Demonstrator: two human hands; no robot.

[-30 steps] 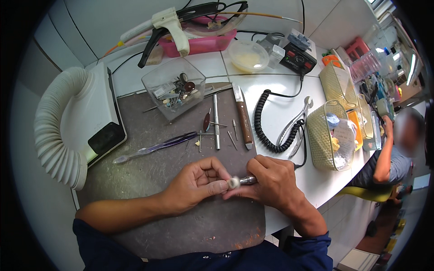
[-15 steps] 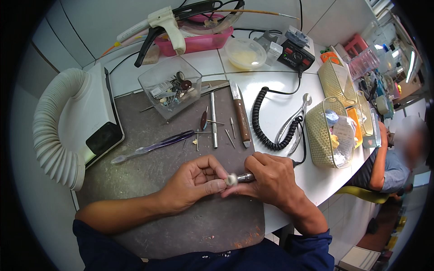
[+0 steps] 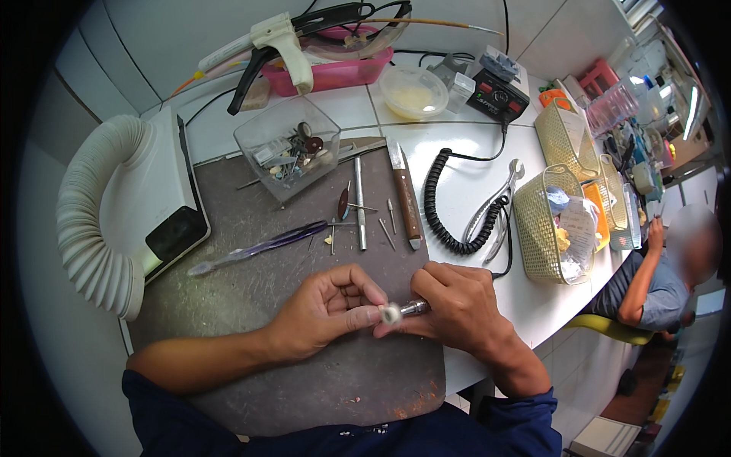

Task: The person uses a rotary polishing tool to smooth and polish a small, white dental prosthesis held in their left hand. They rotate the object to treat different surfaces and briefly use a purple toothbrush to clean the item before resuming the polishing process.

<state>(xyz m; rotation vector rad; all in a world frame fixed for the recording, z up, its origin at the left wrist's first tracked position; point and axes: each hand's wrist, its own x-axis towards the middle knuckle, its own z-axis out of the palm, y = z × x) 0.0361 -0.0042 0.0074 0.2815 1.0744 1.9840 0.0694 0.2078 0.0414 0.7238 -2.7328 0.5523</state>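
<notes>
The handpiece (image 3: 413, 308) is in the right hand (image 3: 463, 305), over the mat (image 3: 327, 388) and in front of the person's chest. Its long axis runs mostly crosswise and a little slanted: the tip points left and slightly toward the person, the rear away to the right. On the tip sits a pale, round wheel (image 3: 391, 314).

The right hand's fingers are closed around the barrel, with the thumb below, reaching left toward the wheel. The left hand (image 3: 327, 312) has thumb and forefinger close together right at the wheel, the other fingers curled in. Whether they pinch some small piece there I cannot tell — the wheel is blurred and covers the spot.

Only the front of the barrel shows; the rest is hidden inside the right hand, with the black cord (image 3: 435, 202) meeting that hand at its far side. The sleeves (image 3: 525, 423) are cut off by the lower edge.

The control box (image 3: 499, 95) carries pale lettering on its dark face. A paper (image 3: 580, 227) in the front basket (image 3: 535, 228) bears writing — too small to read.
</notes>
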